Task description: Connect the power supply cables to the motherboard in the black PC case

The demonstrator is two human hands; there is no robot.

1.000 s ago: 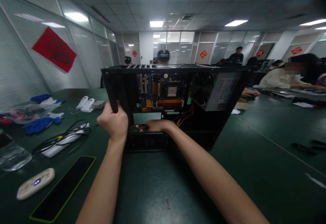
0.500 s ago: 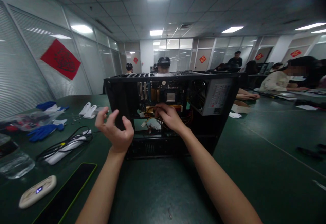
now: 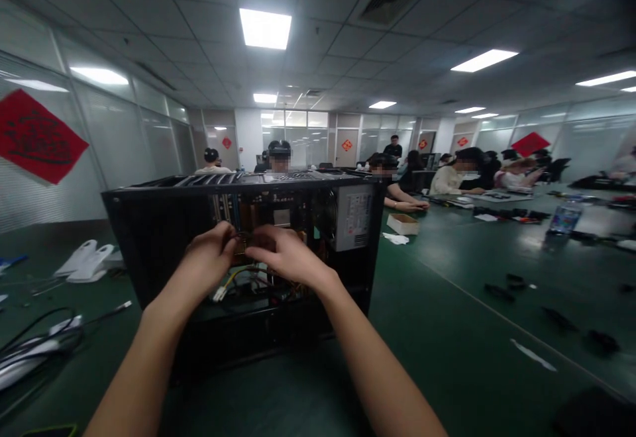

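Note:
An open black computer case (image 3: 149,238) stands on the green table in front of me, its inside facing me. My left hand (image 3: 211,251) is inside the opening, fingers closed on a thin dark cable (image 3: 242,234). Close to its right, my right hand (image 3: 288,251) has its fingers bent round the same cable, partly smeared by motion. Below the hands hang yellow and black wires (image 3: 248,271) with a white plug (image 3: 219,293). The power supply (image 3: 354,218) sits at the upper right of the case. Part of the motherboard behind is hidden by my hands.
On the left lie white plastic pieces (image 3: 89,261) and a power strip with black cords (image 3: 30,357). Right of the case are a small box (image 3: 402,224) and a crumpled tissue (image 3: 396,238). A water bottle (image 3: 565,217) stands farther right. Other people sit around the table.
My left hand, held open outside the case before, has moved in beside my right hand and closed on the cable. The view has turned right and up, and the case looks nearer.

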